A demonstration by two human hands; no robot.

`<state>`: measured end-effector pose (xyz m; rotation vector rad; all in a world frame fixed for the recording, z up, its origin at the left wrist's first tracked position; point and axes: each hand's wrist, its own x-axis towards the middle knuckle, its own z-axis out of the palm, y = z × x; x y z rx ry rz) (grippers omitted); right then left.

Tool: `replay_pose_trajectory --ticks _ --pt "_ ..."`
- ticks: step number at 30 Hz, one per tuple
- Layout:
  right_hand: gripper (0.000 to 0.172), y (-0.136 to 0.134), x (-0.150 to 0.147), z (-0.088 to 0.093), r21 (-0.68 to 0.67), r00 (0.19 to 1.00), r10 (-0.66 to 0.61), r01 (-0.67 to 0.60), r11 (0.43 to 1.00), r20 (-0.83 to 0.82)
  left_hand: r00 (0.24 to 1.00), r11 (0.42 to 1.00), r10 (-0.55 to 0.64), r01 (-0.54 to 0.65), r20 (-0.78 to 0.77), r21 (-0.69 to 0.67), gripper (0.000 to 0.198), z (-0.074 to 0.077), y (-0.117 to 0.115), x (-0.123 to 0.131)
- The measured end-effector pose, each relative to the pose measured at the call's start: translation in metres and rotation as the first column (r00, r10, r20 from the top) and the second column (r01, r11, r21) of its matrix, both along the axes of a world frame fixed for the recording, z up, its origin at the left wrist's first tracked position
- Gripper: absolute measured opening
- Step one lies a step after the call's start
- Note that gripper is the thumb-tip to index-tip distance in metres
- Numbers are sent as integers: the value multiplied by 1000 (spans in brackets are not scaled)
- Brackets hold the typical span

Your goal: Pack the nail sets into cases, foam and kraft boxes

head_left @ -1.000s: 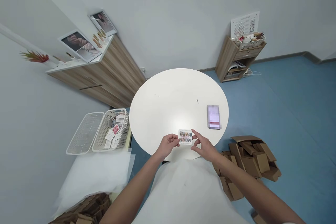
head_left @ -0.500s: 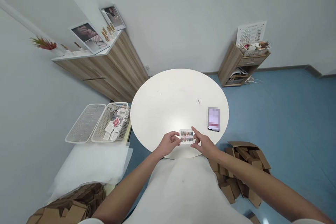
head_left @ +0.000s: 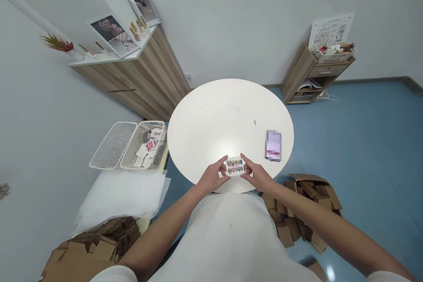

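Between my two hands is a small white card of press-on nails [head_left: 235,166], with two rows of patterned nails facing up. My left hand [head_left: 213,176] grips its left edge between thumb and fingers. On the opposite edge, the thumb and fingers of my right hand [head_left: 258,176] close on the card. The card is held over the near part of a white oval table [head_left: 228,105]. To the right on the tabletop lies a phone [head_left: 273,146], its screen blurred out. A tiny dark object [head_left: 254,122] lies farther back.
Left of the table are a white basket [head_left: 127,158] of packets and cards, another basket [head_left: 104,152], and white sheets [head_left: 122,198]. Cardboard boxes [head_left: 292,229] lie on the floor at right. A wood cabinet [head_left: 158,75] and small shelf unit [head_left: 297,72] stand behind.
My left hand has shifted its fingers up onto the card's upper left corner, so both hands now hold it evenly. The whole view has tilted and shifted slightly.
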<state>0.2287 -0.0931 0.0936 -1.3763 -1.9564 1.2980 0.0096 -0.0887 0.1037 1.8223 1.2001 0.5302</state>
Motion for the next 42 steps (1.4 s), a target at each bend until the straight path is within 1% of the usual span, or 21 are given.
replay_pose_trajectory --ticks 3,8,11,15,18,22,26,29,32,35,39,42 --pt "76 1 -8 -1 -24 1000 -23 23 999 -7 1000 1000 24 -24 18 3 67 -5 0 -5" --pt "69 4 -30 -4 -87 995 -94 93 992 -14 997 997 72 -71 17 -27 70 -13 3 -19" --pt "68 11 -50 -9 -153 989 -150 146 977 -14 988 987 157 -157 3 -44 69 -20 6 -32" --pt "67 25 -85 -16 -224 986 -168 159 961 -18 964 961 263 -265 -30 -76 59 -27 13 -58" --pt "65 36 -117 -22 -254 982 -187 177 951 -17 942 934 333 -336 -46 -125 56 -31 20 -83" --pt "59 52 -164 -35 -296 967 -255 238 925 -20 915 894 401 -400 -35 -202 59 -40 29 -119" --pt "52 63 -210 -54 -333 946 -321 287 898 -52 874 822 486 -462 -11 -334 60 -60 36 -150" --pt "55 69 -239 -67 -341 939 -339 302 890 -52 841 762 541 -499 -16 -414 62 -77 40 -169" --pt "60 72 -258 -77 -352 941 -339 320 879 8 829 732 557 -514 -42 -447 63 -90 45 -185" --pt "62 75 -270 -83 -386 948 -313 311 868 59 843 737 533 -505 -73 -448 63 -98 50 -198" --pt "66 77 -280 -90 -390 953 -281 301 870 108 866 750 487 -481 -112 -454 63 -104 58 -206" --pt "69 75 -283 -93 -359 953 -268 301 883 140 875 757 470 -466 -115 -457 63 -105 60 -207"
